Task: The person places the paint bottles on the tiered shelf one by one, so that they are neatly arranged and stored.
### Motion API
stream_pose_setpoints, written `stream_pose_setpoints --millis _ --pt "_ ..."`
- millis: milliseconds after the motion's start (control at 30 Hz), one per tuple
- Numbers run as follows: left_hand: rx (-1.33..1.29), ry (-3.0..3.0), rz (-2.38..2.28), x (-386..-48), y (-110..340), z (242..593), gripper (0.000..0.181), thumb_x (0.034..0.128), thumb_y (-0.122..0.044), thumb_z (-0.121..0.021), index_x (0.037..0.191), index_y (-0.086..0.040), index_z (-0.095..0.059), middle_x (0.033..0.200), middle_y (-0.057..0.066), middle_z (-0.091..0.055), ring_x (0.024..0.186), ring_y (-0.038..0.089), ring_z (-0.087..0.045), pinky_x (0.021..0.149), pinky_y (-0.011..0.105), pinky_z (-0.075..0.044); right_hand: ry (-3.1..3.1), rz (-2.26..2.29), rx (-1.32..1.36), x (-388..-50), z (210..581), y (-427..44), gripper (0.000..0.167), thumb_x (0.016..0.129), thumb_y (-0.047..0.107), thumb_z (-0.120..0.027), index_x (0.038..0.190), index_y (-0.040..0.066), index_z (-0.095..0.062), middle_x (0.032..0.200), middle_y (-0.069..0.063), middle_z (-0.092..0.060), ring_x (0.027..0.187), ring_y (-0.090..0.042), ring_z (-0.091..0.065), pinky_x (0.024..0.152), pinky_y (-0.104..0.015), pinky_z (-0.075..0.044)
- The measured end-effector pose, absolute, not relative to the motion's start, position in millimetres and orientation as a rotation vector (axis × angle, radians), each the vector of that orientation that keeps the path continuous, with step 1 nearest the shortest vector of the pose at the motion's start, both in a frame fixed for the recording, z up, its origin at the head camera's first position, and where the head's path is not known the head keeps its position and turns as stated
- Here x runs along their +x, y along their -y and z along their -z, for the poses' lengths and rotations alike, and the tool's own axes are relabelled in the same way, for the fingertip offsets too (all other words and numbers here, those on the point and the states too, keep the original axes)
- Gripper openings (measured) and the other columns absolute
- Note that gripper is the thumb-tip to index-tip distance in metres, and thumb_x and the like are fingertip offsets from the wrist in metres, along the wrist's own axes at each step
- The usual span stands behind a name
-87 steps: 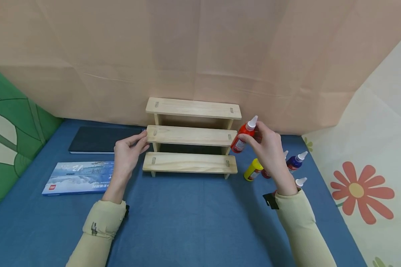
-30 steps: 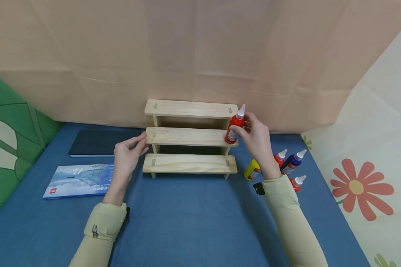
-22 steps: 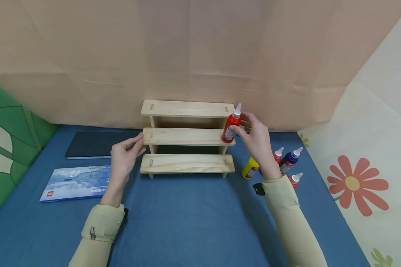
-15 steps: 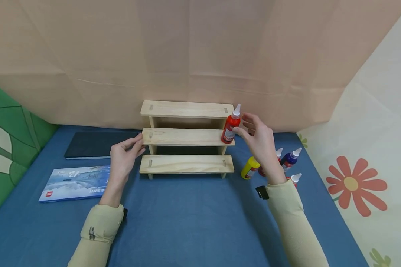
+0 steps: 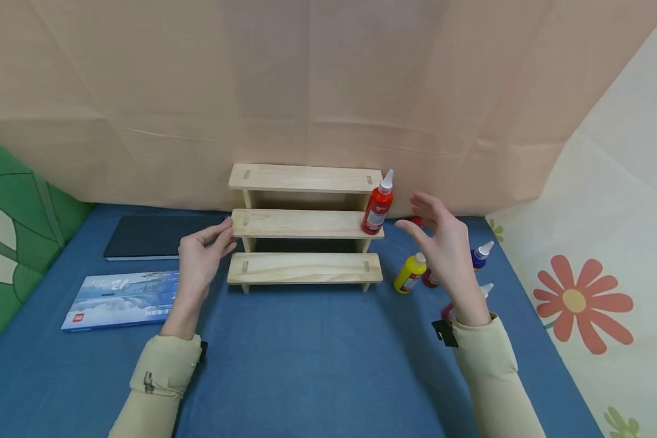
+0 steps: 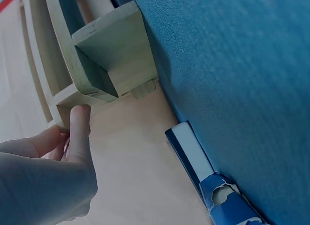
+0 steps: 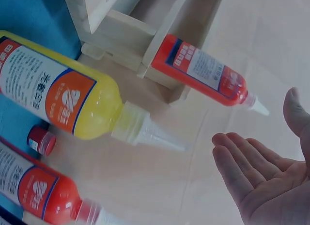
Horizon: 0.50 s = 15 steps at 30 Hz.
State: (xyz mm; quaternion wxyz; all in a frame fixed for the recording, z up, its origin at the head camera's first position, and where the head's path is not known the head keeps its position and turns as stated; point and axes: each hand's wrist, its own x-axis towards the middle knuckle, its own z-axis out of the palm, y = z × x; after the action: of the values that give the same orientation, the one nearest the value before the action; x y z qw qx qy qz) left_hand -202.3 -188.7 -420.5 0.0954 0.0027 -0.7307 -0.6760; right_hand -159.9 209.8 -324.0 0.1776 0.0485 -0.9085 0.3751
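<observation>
Red btl (image 5: 376, 212), on mid shelf (image 5: 301, 224), L of R fingers (image 7: 240, 159), apart

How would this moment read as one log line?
left hand: holds three-tier pale wooden shelf | right hand: holds nothing | red white-nozzled bottle: upright on middle tier

Head view, left of frame: dark-covered book (image 5: 148, 237), lying flat, pale strip along its lower edge. Directly below it in frame: flat blue-and-white box (image 5: 117, 302), small red mark near its lower left corner. Blue cloth (image 5: 306, 371) fills lower centre. Creased beige drape (image 5: 306, 91) spans the top. Far left: green panel (image 5: 60, 194), darker lines, white patches. Right: pale panel (image 5: 624, 182) bearing a red flower (image 5: 573, 300), yellow-centred.
</observation>
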Motion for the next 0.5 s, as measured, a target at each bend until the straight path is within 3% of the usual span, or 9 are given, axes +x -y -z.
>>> stream_pose_setpoints --millis 500 --pt "0.016 2.178 1.999 -202 188 420 0.034 0.1091 -0.008 -0.065 0.14 0.006 -0.066 0.151 0.018 -0.059 0.098 -0.001 -0.073 0.094 0.022 -0.061 2.576 -1.037 0.029 -135 325 -231 0.062 0.1 0.022 -0.081 0.154 0.005 -0.054 0.149 -0.018 -0.062 0.132 -0.039 -0.063 0.11 -0.062 -0.054"
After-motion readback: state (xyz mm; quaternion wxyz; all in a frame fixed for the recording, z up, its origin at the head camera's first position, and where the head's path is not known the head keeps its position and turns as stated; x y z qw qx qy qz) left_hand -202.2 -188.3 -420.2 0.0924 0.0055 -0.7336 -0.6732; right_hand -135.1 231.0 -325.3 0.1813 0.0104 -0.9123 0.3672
